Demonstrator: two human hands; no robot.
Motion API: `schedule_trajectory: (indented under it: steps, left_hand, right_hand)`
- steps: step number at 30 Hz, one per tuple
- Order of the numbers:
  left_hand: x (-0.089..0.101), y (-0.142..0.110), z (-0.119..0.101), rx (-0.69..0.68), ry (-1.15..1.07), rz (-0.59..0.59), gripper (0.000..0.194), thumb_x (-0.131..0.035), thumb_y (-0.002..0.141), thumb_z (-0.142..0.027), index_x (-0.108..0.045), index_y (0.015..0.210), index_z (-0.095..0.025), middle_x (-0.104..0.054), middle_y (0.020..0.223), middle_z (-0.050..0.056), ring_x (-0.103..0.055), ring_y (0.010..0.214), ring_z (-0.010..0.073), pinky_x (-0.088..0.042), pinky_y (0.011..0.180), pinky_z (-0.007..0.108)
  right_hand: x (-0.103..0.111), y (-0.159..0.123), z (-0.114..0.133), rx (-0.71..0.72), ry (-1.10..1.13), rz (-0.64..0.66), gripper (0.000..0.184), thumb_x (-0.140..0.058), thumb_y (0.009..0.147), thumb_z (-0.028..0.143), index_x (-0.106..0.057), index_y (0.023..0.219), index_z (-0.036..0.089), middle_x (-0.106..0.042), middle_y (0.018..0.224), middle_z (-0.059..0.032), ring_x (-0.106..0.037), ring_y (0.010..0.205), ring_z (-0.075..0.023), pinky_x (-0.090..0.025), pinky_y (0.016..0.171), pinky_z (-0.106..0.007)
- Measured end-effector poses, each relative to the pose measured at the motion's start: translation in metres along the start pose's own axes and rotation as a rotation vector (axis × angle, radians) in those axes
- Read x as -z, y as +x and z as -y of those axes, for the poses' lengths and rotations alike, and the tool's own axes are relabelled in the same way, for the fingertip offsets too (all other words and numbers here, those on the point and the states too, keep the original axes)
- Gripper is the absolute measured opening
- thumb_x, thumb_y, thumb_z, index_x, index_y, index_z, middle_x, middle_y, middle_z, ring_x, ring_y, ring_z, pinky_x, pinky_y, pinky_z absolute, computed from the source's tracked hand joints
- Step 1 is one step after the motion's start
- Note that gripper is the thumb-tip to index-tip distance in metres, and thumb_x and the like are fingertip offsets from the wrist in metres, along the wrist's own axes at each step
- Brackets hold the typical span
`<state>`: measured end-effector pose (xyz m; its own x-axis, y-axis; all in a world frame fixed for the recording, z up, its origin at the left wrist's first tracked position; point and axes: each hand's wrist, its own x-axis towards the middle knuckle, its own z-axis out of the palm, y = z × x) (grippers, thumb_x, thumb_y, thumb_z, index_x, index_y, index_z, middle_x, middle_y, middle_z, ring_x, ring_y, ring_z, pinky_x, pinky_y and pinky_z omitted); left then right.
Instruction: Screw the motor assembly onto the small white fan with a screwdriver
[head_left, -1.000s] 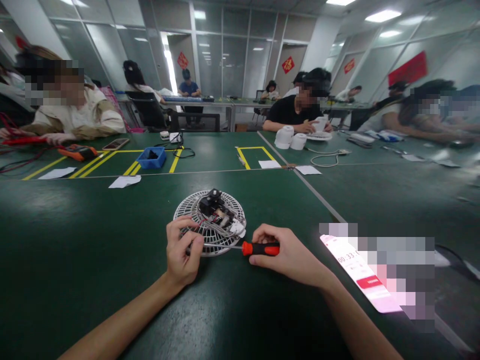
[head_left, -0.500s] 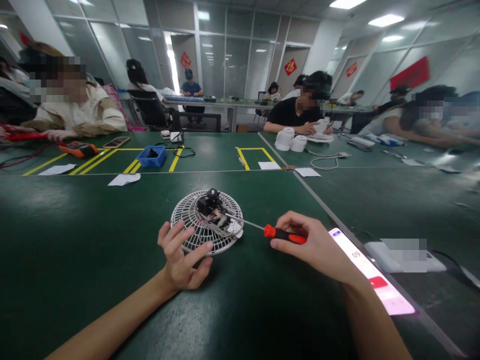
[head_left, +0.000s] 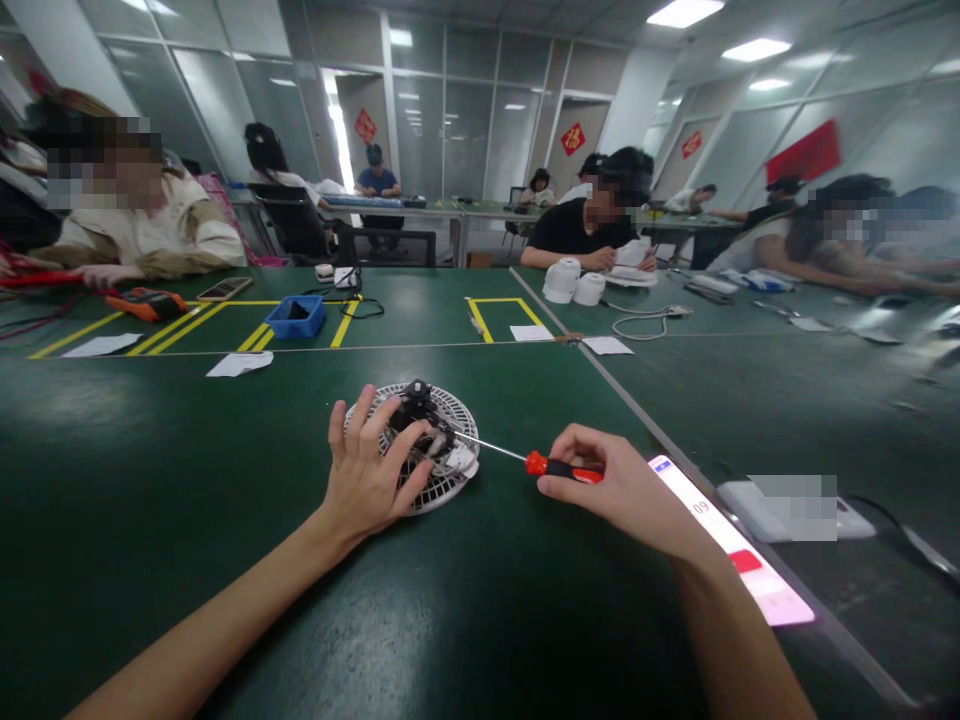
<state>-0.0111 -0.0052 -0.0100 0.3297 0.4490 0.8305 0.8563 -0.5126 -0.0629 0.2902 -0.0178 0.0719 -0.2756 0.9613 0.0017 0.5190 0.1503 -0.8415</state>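
A round white fan grille (head_left: 442, 490) lies on the green table, with a black motor assembly (head_left: 417, 398) and some wiring on top of it. My left hand (head_left: 367, 460) rests over the grille's left side, its fingers spread and reaching onto the motor parts. In my right hand (head_left: 600, 480) is a screwdriver (head_left: 551, 467) with a red and black handle, pinched between thumb and fingers. The metal shaft points left, and its tip meets the motor assembly; the exact contact point is too small to make out.
A lit phone (head_left: 731, 540) lies beside my right forearm, near a white device (head_left: 795, 510) with a cable. Farther off are a blue bin (head_left: 296, 318), paper slips (head_left: 240, 364), white housings (head_left: 562, 280) and an orange meter (head_left: 146, 304). Several people sit at work around the tables.
My left hand has moved up and inward from the grille's near-left edge, now covering part of the motor assembly. The screwdriver stays in my right hand, its tip still at the assembly.
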Motion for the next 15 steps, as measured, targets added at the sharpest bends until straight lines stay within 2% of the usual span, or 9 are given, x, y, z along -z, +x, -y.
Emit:
schedule_trajectory:
  steps: [2,5,9,15]
  left_hand:
    - [0.001,0.005,0.003,-0.004,-0.063,-0.006,0.041,-0.067,0.086,-0.034,-0.055,0.123,-0.022,-0.037,0.145,0.013,-0.021,0.150,0.0407,-0.026,0.121,0.063]
    - [0.000,0.013,0.008,0.034,-0.146,0.011,0.035,-0.066,0.086,-0.031,-0.054,0.118,-0.022,-0.037,0.144,0.012,-0.025,0.150,0.0402,-0.038,0.117,0.061]
    - [-0.006,0.019,0.006,0.149,-0.249,0.099,0.020,-0.061,0.091,-0.028,-0.056,0.109,-0.021,-0.046,0.138,0.011,-0.040,0.142,0.0341,-0.041,0.115,0.058]
    - [-0.013,0.016,-0.003,0.272,-0.292,0.070,0.014,-0.061,0.092,-0.027,-0.060,0.105,-0.022,-0.048,0.137,0.009,-0.051,0.128,0.0276,-0.047,0.109,0.052]
  right_hand:
    - [-0.001,0.000,0.001,-0.007,0.001,0.000,0.023,-0.081,0.075,0.032,-0.062,0.081,0.020,-0.069,0.083,-0.0007,-0.063,0.077,-0.0185,-0.048,0.071,-0.031]
    - [-0.003,0.001,0.001,-0.009,-0.010,-0.005,0.022,-0.080,0.076,0.032,-0.062,0.081,0.020,-0.069,0.083,-0.0006,-0.063,0.077,-0.0184,-0.048,0.071,-0.031]
    - [-0.004,0.001,-0.001,-0.005,-0.036,-0.001,0.022,-0.080,0.078,0.034,-0.063,0.083,0.021,-0.068,0.083,-0.0003,-0.063,0.077,-0.0185,-0.048,0.071,-0.031]
    - [-0.003,0.001,-0.002,-0.003,-0.041,0.009,0.023,-0.079,0.079,0.035,-0.062,0.084,0.021,-0.069,0.084,-0.0008,-0.066,0.079,-0.0196,-0.050,0.073,-0.032]
